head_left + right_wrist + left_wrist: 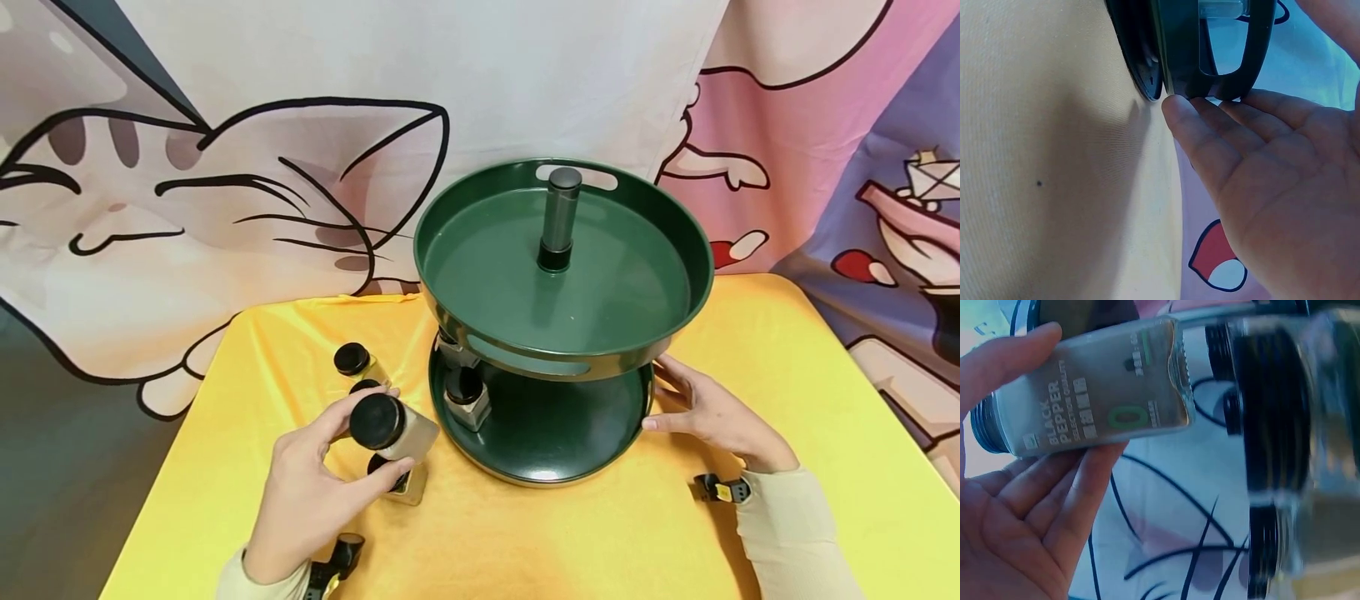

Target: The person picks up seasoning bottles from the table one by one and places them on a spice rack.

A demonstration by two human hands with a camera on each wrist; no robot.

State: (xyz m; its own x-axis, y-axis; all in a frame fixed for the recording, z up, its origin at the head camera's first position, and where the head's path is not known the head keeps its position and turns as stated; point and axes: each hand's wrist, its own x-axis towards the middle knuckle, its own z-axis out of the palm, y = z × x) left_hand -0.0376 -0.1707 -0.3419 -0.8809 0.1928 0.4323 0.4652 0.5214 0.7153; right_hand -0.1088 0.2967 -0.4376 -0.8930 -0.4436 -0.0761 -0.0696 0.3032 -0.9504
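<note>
My left hand [307,475] holds a square glass spice jar [408,433] with a black lid between thumb and fingers, tilted above the table left of the lower tray. Its label reads "BLACK PEPPER" in the left wrist view. The green two-tier round tray stand [562,317] is in front of me. My right hand [705,412] touches the right rim of its lower tray [555,433] with extended fingers [1200,134]. Two spice jars, one of them a black-lidded jar [467,398], stand at the left of that lower tray.
Several black-lidded jars are on the yellow tablecloth left of the stand: a far jar [356,360], one partly behind my left hand, and a near jar [408,485]. The upper tray has a central post [560,217]. A cartoon-printed curtain [300,208] hangs behind the table.
</note>
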